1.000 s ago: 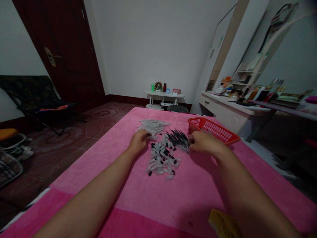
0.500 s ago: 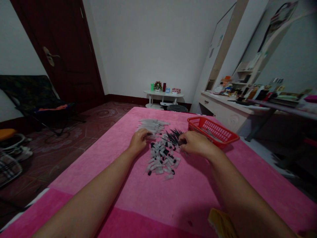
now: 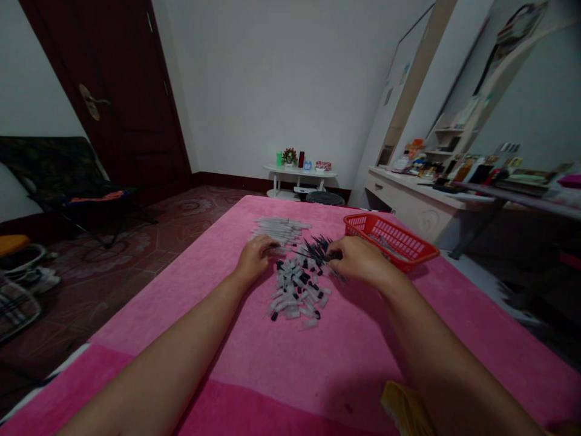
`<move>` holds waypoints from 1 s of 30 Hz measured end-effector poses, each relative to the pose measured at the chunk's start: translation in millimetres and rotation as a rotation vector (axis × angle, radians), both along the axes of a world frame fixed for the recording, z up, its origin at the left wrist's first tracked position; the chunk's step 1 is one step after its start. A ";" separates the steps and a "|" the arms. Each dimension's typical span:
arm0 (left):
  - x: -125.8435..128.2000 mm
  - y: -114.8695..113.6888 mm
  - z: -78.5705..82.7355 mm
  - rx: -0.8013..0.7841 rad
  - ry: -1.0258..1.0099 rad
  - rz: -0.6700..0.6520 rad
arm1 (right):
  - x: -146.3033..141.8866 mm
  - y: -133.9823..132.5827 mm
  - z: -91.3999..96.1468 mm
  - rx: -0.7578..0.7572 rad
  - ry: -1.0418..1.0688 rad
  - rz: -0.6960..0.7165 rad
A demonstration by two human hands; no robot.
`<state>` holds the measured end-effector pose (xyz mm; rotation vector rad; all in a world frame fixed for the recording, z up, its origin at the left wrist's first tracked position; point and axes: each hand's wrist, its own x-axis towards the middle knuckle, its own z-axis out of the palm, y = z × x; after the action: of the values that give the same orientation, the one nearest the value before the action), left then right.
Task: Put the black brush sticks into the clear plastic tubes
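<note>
My left hand (image 3: 254, 259) is closed in a pinch at the left of the piles, with a slim pale tube showing at its fingertips. My right hand (image 3: 351, 257) is also pinched, on a thin dark rod (image 3: 305, 254) that points left toward the other hand. Beyond the left hand lies a stack of slim white tubes (image 3: 282, 229), like pen barrels. Dark pointed sticks (image 3: 319, 245) are bunched beside the right fingers. Nearer me spreads a heap of short translucent cap-like pieces (image 3: 295, 290), mixed with black ones. The fingers partly hide what they hold.
A red plastic basket (image 3: 393, 239) with thin pieces inside stands right of my right hand. Pink cloth (image 3: 254, 363) covers the table. A yellow item (image 3: 406, 409) lies near my right forearm. A dresser (image 3: 417, 197) stands at the right, a folding chair (image 3: 68, 175) at the left.
My right hand has shifted very slightly left and up, and the dark rod's tip now lies closer to my left hand. The piles look the same.
</note>
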<state>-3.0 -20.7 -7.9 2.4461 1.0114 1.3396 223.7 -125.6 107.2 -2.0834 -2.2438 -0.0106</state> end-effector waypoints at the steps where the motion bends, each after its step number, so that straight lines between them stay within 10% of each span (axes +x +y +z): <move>1: 0.3 -0.7 0.6 0.004 0.006 -0.009 | -0.7 -0.2 0.4 0.020 0.012 -0.005; 17: 8.8 -6.6 1.6 -0.013 -0.002 -0.104 | -7.9 2.8 -5.3 0.111 0.085 0.104; 24: 9.9 0.2 0.2 -0.183 -0.373 0.005 | -16.0 10.0 -13.1 0.446 0.387 0.140; 30: 3.4 15.3 -7.7 -0.293 -0.706 0.066 | -4.2 19.3 -39.6 0.159 0.173 0.105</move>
<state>0.3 -5.4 -15.6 1.5482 0.9969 1.7360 219.5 -106.3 67.6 -1.8121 -2.1695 -0.0018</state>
